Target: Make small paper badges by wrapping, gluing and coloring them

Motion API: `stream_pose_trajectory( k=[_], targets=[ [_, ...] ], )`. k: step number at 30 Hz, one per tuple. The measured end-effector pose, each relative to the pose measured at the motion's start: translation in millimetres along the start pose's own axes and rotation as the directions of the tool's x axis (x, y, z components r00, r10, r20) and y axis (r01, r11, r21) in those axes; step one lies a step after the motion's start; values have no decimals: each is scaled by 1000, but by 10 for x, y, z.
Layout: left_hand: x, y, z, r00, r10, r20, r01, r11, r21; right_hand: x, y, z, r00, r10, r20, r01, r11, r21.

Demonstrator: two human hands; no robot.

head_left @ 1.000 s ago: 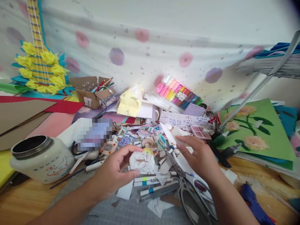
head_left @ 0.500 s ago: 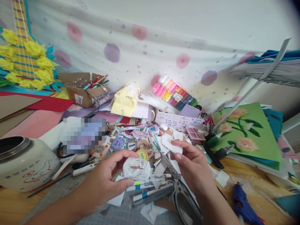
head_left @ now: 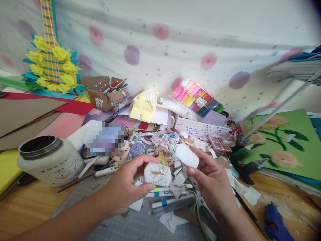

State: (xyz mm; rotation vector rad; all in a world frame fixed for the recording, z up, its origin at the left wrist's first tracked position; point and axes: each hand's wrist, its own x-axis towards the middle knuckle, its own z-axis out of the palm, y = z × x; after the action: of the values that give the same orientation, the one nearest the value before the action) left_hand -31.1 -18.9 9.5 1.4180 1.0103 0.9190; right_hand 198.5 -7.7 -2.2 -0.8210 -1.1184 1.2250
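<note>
Between the thumb and fingers of my left hand [head_left: 130, 184] is a small white textured craft piece [head_left: 157, 174] with a brown streak across its middle. My right hand [head_left: 210, 175] pinches a white rounded pad [head_left: 187, 156], tilted with its dimpled face toward me. The two pieces are apart, a short gap between them. Just behind the left piece lies a yellow round tag [head_left: 162, 161]. Under my right hand rest grey-handled scissors [head_left: 204, 214], partly hidden by it. Several markers [head_left: 173, 201] lie below the pieces on a grey cutting mat [head_left: 100, 214].
Behind my hands is a pile of small decorated cutouts [head_left: 137, 149]. At the left stands a wide-mouthed jar [head_left: 50, 164]; at the right lie a blue glue gun [head_left: 277, 222] and a green flower picture [head_left: 283, 144]. A cardboard box [head_left: 102, 100] and a coloured clay pack [head_left: 200, 100] sit at the back.
The view has swung left, so everything sits further right in the picture. The white pad in my right hand has turned, showing more of its face. Both hands keep their holds.
</note>
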Motion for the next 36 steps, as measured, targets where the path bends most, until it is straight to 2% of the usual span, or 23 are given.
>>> stream_pose_trajectory(
  k=[2,7,13,20,28,31,36],
  targets=[
    [2,-10,3,1000,-3,4,3,1000,-10,-10,-5,-3,1000,-4,10,4,1000,-14],
    [-5,-2,8,999,-31,15,32,998,-54,-50,-30,25,992,-106,69,107,994,-21],
    [4,-25,39,999,-14,48,19,994,-112,-92,-11,119,970,-156,188,167,985,-43],
    [15,-33,99,997,23,72,-11,985,-171,-133,84,232,929,-159,333,224,960,-167],
    [-2,17,113,998,7,64,2,989,-146,-111,100,245,921,-155,356,264,922,-283],
    [-7,22,117,998,8,70,2,988,-154,-107,86,239,911,-198,361,318,895,-313],
    [-12,5,106,996,-10,86,21,991,-131,-110,45,226,860,-284,424,458,796,-395]
  ],
)
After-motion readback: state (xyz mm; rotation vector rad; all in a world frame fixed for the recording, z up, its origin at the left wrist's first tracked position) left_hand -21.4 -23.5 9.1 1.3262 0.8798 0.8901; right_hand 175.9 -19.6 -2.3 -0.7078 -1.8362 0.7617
